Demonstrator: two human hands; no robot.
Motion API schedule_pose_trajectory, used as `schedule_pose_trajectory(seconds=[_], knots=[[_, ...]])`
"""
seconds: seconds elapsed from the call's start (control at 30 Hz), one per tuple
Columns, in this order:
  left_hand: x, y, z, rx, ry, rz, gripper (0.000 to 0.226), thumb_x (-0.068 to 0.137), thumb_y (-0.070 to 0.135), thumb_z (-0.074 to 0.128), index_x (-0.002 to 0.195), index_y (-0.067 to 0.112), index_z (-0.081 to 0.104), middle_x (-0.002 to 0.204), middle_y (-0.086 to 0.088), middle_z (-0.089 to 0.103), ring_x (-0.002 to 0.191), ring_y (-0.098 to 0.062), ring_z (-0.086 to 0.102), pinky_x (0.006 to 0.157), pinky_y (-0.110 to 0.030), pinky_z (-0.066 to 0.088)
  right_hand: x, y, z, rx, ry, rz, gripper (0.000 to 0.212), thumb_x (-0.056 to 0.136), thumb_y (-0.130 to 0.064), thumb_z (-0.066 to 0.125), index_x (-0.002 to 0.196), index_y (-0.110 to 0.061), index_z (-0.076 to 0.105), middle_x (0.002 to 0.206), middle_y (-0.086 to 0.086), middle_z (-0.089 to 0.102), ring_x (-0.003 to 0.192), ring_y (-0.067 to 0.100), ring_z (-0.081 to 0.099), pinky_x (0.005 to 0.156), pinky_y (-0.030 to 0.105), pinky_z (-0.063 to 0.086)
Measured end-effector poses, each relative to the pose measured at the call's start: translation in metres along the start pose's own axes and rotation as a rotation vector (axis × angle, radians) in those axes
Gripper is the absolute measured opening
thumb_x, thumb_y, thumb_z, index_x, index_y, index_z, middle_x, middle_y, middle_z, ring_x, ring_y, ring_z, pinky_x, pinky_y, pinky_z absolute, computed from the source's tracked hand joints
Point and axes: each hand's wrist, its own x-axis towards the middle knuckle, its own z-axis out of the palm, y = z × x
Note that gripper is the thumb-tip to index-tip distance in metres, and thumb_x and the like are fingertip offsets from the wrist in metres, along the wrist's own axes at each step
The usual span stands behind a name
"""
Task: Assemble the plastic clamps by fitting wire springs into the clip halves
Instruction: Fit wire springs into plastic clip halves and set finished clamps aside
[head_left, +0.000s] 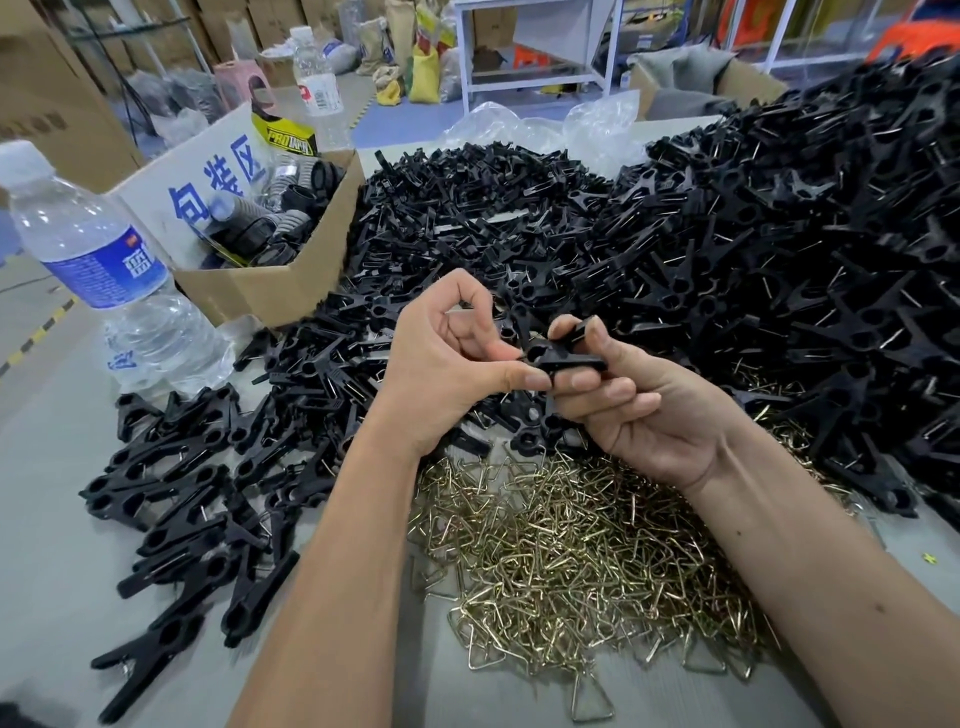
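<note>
Two water bottles at far left: a clear bottle with blue label (98, 260) standing tilted in view on the grey table (47, 519), a second bottle (317, 83) further back behind the cardboard box (270, 291). Box open, holds black ribbed parts; white sign with blue characters (208, 182) leans on its near-left side.

Lower left of table: loose group of assembled black clamps (171, 499), lying flat, some overlapping.

Centre, back: large heap of black clip halves (493, 208), running right into a taller heap of clamps (805, 234) with wire ends showing.

Centre, front: heap of brass-coloured wire springs (571, 561), triangular loops, directly below both forearms.

Left hand (447, 358): thumb and forefinger pinching the left end of a black clamp piece (563, 358), other fingers curled. Right hand (644, 410): palm up, thumb on top and fingers beneath, gripping the same piece from the right. Piece held above the near edge of the clip-half heap, just behind the springs. Cannot tell whether a spring is seated in it.

Background right: clear plastic bags (597, 119), white metal frame (540, 47), someone in orange (914, 36) at the top corner.
</note>
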Motion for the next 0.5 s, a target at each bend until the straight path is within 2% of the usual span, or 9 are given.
schedule_pose_trajectory(seconds=[0.1, 0.17, 0.3, 0.37, 0.43, 0.5], knots=[[-0.002, 0.001, -0.001, 0.075, 0.021, 0.011, 0.053, 0.059, 0.015, 0.099, 0.081, 0.023, 0.052, 0.065, 0.0, 0.071, 0.059, -0.006, 0.067, 0.058, -0.02, 0.052, -0.001, -0.001, 0.0, -0.034, 0.013, -0.006, 0.028, 0.083, -0.006, 0.084, 0.106, -0.004, 0.069, 0.076, 0.013, 0.055, 0.053, 0.009, 0.059, 0.038, 0.014, 0.05], [-0.001, 0.001, -0.003, 0.065, 0.014, 0.002, 0.05, 0.06, 0.013, 0.099, 0.081, 0.023, 0.054, 0.068, -0.002, 0.074, 0.062, -0.008, 0.068, 0.06, -0.022, 0.053, -0.001, -0.002, -0.002, -0.054, 0.025, -0.015, 0.028, 0.082, -0.008, 0.085, 0.105, -0.005, 0.069, 0.075, 0.011, 0.054, 0.053, 0.008, 0.058, 0.038, 0.013, 0.049], [-0.001, 0.001, -0.005, -0.028, -0.034, -0.029, 0.042, 0.069, -0.006, 0.089, 0.082, 0.02, 0.059, 0.081, -0.01, 0.079, 0.074, -0.014, 0.076, 0.067, -0.025, 0.059, -0.003, -0.005, -0.006, -0.053, 0.042, -0.025, 0.026, 0.084, -0.008, 0.083, 0.105, -0.006, 0.068, 0.073, 0.009, 0.053, 0.051, 0.006, 0.057, 0.036, 0.013, 0.047], [-0.001, 0.002, -0.004, -0.042, -0.031, -0.012, 0.041, 0.07, -0.008, 0.088, 0.083, 0.019, 0.059, 0.083, -0.01, 0.079, 0.076, -0.017, 0.077, 0.068, -0.026, 0.06, -0.003, -0.005, -0.009, -0.058, 0.05, -0.033, 0.022, 0.086, -0.009, 0.08, 0.105, -0.006, 0.069, 0.072, 0.009, 0.053, 0.05, 0.006, 0.057, 0.035, 0.013, 0.047], [0.0, 0.005, -0.004, -0.057, 0.01, 0.013, 0.041, 0.069, -0.002, 0.091, 0.089, 0.017, 0.06, 0.084, -0.011, 0.079, 0.078, -0.021, 0.078, 0.07, -0.03, 0.061, -0.003, -0.006, -0.007, -0.191, 0.101, -0.09, 0.017, 0.091, -0.016, 0.073, 0.105, -0.007, 0.073, 0.072, 0.007, 0.055, 0.05, 0.005, 0.056, 0.036, 0.012, 0.046], [0.001, 0.005, -0.006, -0.044, 0.13, 0.015, 0.04, 0.071, 0.001, 0.091, 0.094, 0.015, 0.062, 0.087, -0.013, 0.079, 0.081, -0.026, 0.078, 0.074, -0.035, 0.062, -0.001, -0.011, -0.001, -0.42, 0.214, -0.207, 0.023, 0.094, -0.022, 0.067, 0.11, -0.011, 0.077, 0.073, 0.004, 0.058, 0.051, 0.003, 0.054, 0.039, 0.011, 0.045]])
